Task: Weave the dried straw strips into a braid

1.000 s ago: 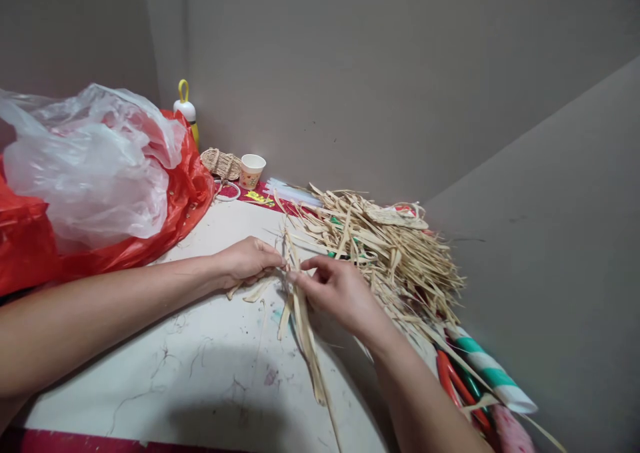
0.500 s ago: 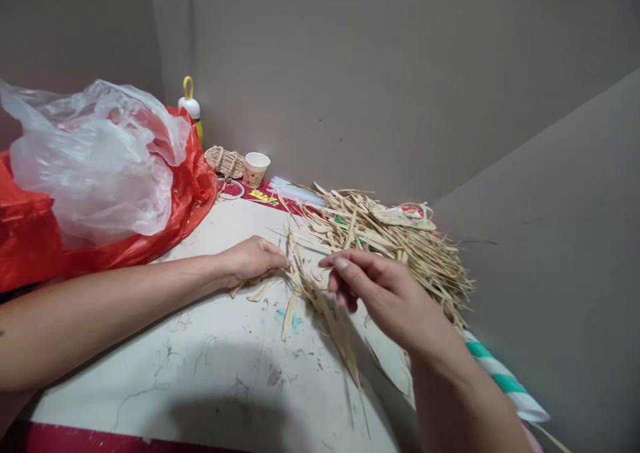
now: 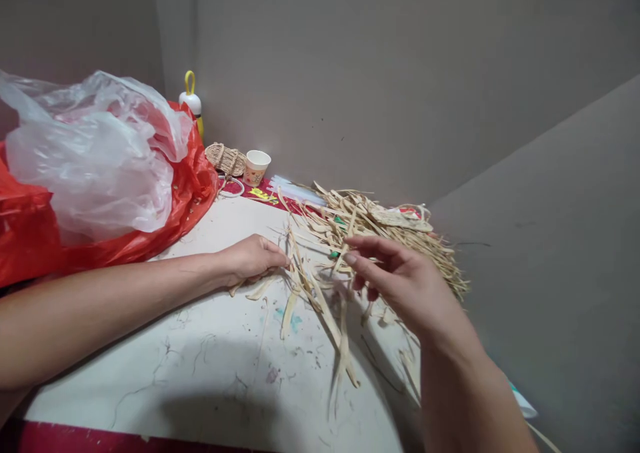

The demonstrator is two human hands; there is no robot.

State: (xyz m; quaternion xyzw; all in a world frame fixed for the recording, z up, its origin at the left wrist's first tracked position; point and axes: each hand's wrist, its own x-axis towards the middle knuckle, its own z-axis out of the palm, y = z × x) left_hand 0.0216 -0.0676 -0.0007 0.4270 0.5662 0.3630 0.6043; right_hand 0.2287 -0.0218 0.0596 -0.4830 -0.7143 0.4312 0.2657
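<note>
A bundle of pale strips point(image 3: 320, 299) was laid on the tabletop point(image 3: 210, 373), its upper end pinched under the closed fingertips of the left hand point(image 3: 253, 259). Its long axis was run from that hand toward the near right, where the loose ends were fanned out. The right hand point(image 3: 405, 286) was held just right of the bundle, fingers loosely spread. Behind it a pile point(image 3: 415, 243) of similar strips was heaped.

Dry matt straw strips point(image 3: 320, 293), glossy plastic bag point(image 3: 90, 166)
</note>
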